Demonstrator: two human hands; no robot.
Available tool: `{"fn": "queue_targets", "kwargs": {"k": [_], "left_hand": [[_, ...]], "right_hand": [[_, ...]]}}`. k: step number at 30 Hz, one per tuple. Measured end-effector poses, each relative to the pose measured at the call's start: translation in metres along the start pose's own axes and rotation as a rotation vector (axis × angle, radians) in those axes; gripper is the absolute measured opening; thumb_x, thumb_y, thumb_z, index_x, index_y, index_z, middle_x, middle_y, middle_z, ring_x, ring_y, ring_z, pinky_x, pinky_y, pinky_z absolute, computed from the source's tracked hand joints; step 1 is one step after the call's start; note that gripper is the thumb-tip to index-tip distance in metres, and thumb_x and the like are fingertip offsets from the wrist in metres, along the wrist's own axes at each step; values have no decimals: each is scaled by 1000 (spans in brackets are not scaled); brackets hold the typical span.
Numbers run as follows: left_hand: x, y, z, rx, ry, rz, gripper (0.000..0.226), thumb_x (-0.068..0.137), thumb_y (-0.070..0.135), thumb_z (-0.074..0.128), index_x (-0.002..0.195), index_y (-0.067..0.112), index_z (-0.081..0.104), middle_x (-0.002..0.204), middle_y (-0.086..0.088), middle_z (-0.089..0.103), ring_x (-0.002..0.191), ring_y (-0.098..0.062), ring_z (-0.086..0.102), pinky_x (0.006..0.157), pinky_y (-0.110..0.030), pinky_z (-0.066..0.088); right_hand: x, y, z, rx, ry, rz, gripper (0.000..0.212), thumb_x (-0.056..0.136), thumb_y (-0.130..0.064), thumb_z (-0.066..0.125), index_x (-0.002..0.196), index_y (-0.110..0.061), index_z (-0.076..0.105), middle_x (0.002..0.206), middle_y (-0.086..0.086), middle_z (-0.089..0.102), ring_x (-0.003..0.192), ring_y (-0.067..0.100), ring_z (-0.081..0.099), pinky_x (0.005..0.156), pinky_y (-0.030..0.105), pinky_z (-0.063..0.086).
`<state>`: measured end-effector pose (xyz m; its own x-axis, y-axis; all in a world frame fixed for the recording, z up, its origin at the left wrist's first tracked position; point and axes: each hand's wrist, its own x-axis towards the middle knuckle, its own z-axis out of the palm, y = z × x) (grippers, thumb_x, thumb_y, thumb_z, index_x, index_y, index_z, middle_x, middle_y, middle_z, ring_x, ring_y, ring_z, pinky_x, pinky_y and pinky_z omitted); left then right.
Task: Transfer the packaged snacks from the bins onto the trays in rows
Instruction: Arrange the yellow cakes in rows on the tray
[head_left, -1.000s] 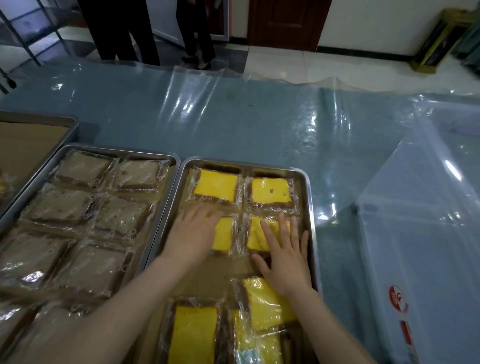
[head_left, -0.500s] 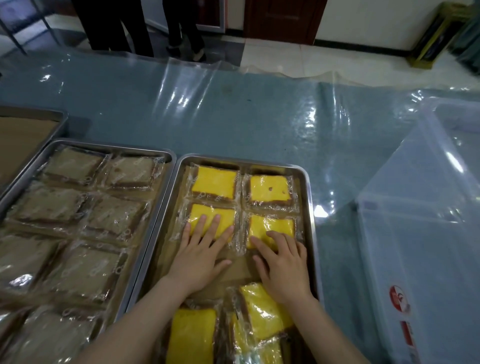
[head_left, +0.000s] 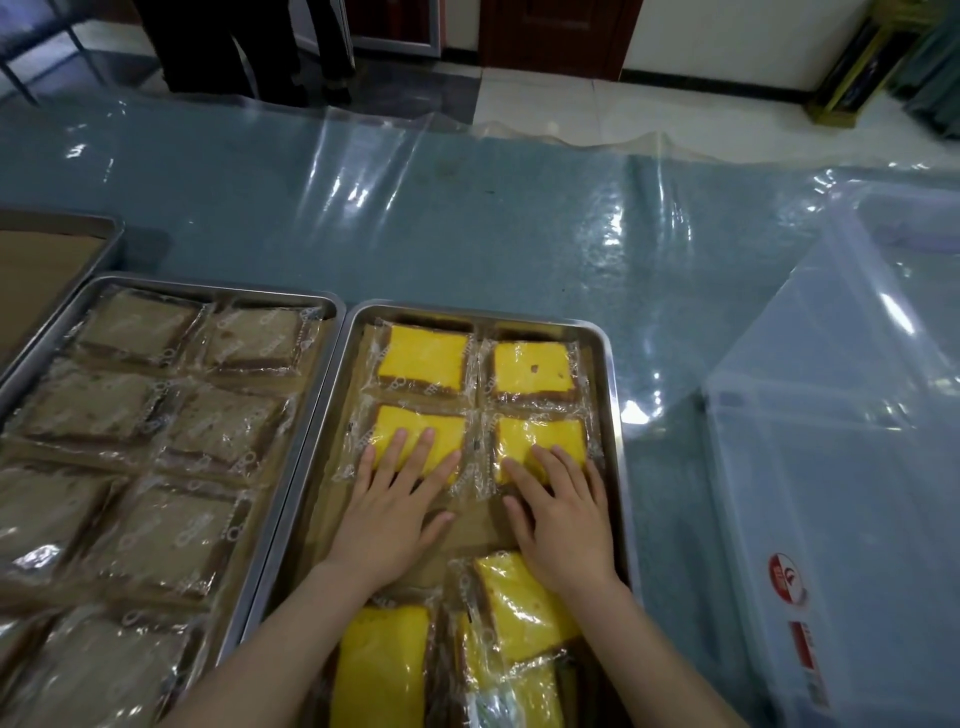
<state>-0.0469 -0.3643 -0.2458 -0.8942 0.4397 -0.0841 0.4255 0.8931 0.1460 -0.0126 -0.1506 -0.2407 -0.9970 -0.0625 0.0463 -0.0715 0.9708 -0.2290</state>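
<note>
Right tray (head_left: 616, 415): we count four yellow packs squared up in two rows at its far end: far-left pack (head_left: 423, 358), far-right pack (head_left: 532, 369), near-left pack (head_left: 415, 428), near-right pack (head_left: 543, 431). Each lies flat, yellow face up. As far as we can tell the long axis runs across the tray, with the sealed ends pointing left and right.

Look: a bright yellow cake slab on a brown base in a clear crinkly wrapper. The far-right one has a small dark spot on top.

Left hand (head_left: 387, 514) is flat with fingers straight and spread, its tips pressing the near-left pack and its palm over the brown liner (head_left: 475, 530). Right hand (head_left: 563, 514) does the same on the near-right pack. Neither grips anything.

At the near end a tilted pack (head_left: 519, 603) lies askew by the right wrist, and another pack (head_left: 382, 670) has its long axis running away from us.

Left tray (head_left: 311, 415) holds brown packs (head_left: 135, 327) in two columns.

Writing: we see pale print along the wrapper seams, too small to read. A translucent bin (head_left: 857, 467) to the right carries a red round label (head_left: 787, 584), unreadable. A clear plastic sheet (head_left: 519, 234) covers the table.
</note>
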Motion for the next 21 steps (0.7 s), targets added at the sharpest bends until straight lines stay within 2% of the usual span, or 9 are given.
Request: {"fn": "queue_targets", "kwargs": {"k": [2, 4, 6, 7, 10, 12, 14, 18, 21], "left_hand": [[-2, -1, -1, -21, 1, -3, 70, 93, 52, 39, 144, 39, -6, 155, 0, -15, 140, -26, -22, 112, -46, -14], [-8, -3, -5, -51, 19, -9, 70, 95, 47, 38, 143, 39, -12, 153, 4, -22, 138, -18, -28, 112, -39, -18], [-19, -5, -10, -137, 57, -19, 67, 96, 38, 42, 145, 37, -3, 154, 8, -13, 140, -11, -22, 112, -32, -15], [-25, -7, -14, -201, 79, -30, 64, 95, 32, 45, 147, 34, 8, 154, 9, -5, 141, -9, -15, 113, -29, -12], [-49, -14, -21, -339, 104, -60, 53, 95, 25, 49, 143, 33, 29, 150, 16, 11, 141, -3, 1, 113, -23, -4], [-70, -18, -20, -390, 88, -81, 50, 94, 24, 50, 142, 30, 34, 148, 16, 17, 140, -2, 8, 112, -21, -1], [-91, -18, -19, -441, 75, -124, 48, 94, 22, 52, 140, 26, 39, 148, 15, 25, 137, 1, 12, 112, -20, 5], [-125, -11, -20, -520, 89, -187, 47, 91, 20, 56, 136, 27, 45, 144, 16, 31, 134, 0, 24, 110, -21, 21], [-144, -3, -20, -574, 141, -265, 47, 89, 18, 60, 133, 30, 47, 136, 17, 40, 122, -5, 43, 98, -20, 34]], "right_hand": [[0, -1, -2, 0, -14, 0, 44, 96, -47, 34, 134, -35, 51, 141, 1, 49, 137, 24, 35, 114, 47, 17], [1, 0, -4, 73, -44, 3, 45, 98, -48, 30, 139, -36, 43, 147, -4, 41, 142, 18, 24, 117, 43, 7], [1, 3, -9, 301, -84, 38, 46, 98, -48, 29, 144, -39, 30, 151, -13, 29, 144, 7, 8, 117, 37, -2], [0, 5, -14, 438, -87, 74, 46, 98, -46, 32, 144, -41, 27, 150, -17, 24, 142, 3, 4, 116, 34, 0], [-13, 10, -32, 642, -73, 128, 42, 99, -35, 40, 141, -37, 35, 145, -17, 30, 141, 5, 16, 114, 33, 20], [-27, 10, -41, 618, -106, 105, 38, 98, -26, 48, 136, -30, 47, 139, -12, 47, 134, 9, 36, 110, 35, 33], [-44, 5, -45, 581, -111, 90, 36, 95, -19, 54, 130, -27, 54, 127, -14, 55, 122, 8, 48, 104, 36, 41], [-80, -4, -40, 543, -103, 129, 34, 94, -18, 57, 126, -26, 58, 129, -12, 56, 126, 7, 44, 107, 31, 36], [-100, -9, -33, 479, -81, 107, 32, 93, -25, 58, 124, -31, 59, 130, -20, 49, 131, 6, 38, 110, 27, 28]]}}
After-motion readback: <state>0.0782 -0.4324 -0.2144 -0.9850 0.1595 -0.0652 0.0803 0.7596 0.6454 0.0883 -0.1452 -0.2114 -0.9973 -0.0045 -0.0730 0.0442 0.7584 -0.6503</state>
